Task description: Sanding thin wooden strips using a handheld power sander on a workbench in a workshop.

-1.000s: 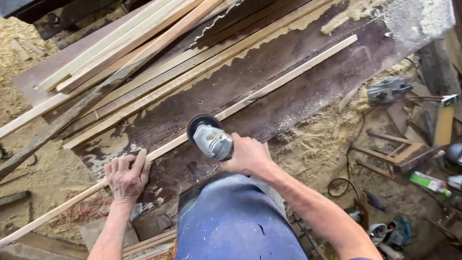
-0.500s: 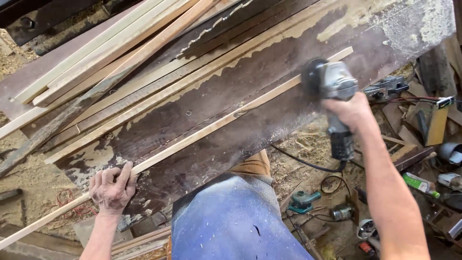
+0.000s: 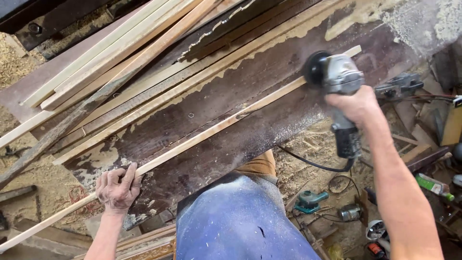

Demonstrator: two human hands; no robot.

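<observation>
A long thin wooden strip point(image 3: 211, 130) lies diagonally across a dark, dusty workbench point(image 3: 269, 67). My left hand point(image 3: 117, 188) presses down on the strip near its lower left part, fingers curled over it. My right hand point(image 3: 355, 105) grips a grey angle grinder point(image 3: 337, 77) whose black disc rests on the strip near its upper right end. The grinder's black cord point(image 3: 313, 163) hangs below the bench edge.
Several more wooden strips point(image 3: 110, 62) are piled at the bench's upper left. Sawdust covers the floor at left. Power tools point(image 3: 310, 200), a green bottle point(image 3: 433, 187) and wood scraps litter the floor at right. My blue dusty apron point(image 3: 240, 221) fills the lower middle.
My right hand has run the grinder along the strip from beside my left hand to its far right end. The left hand stays pressed on the strip.
</observation>
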